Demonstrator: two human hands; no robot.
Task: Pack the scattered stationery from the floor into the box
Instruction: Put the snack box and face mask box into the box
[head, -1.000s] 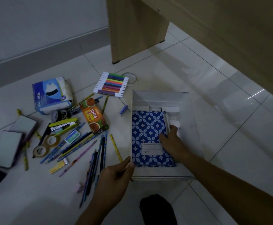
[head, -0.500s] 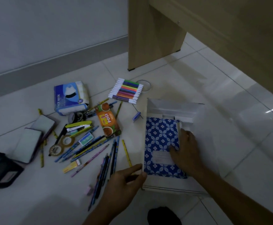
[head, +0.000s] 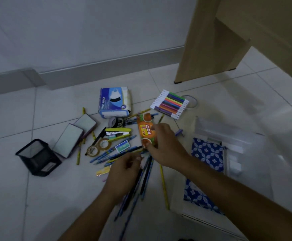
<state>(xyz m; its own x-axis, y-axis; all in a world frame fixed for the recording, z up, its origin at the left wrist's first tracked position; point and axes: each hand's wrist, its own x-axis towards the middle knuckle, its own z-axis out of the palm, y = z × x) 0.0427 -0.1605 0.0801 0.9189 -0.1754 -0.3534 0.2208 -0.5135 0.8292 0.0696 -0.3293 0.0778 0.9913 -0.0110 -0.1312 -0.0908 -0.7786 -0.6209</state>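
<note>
On the floor, the right hand [head: 166, 148] is gripping the orange POCI pack [head: 145, 132], fingers [head: 156, 126] at its three-o'clock edge. The left hand [head: 124, 171] is hovering over pencils [head: 146, 178], its grip unclear. The box [head: 216, 130] is lying at three o'clock.

Dim light; glossy white floor tiles [head: 37, 197], pale wall [head: 72, 32] with skirting [head: 96, 70] at 11 o'clock, wooden desk leg [head: 209, 39] at 1 o'clock

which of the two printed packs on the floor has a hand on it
The orange Poci pack: the right hand holds it between thumb and fingers. The blue face mask pack lies untouched, nearer the wall.
</note>
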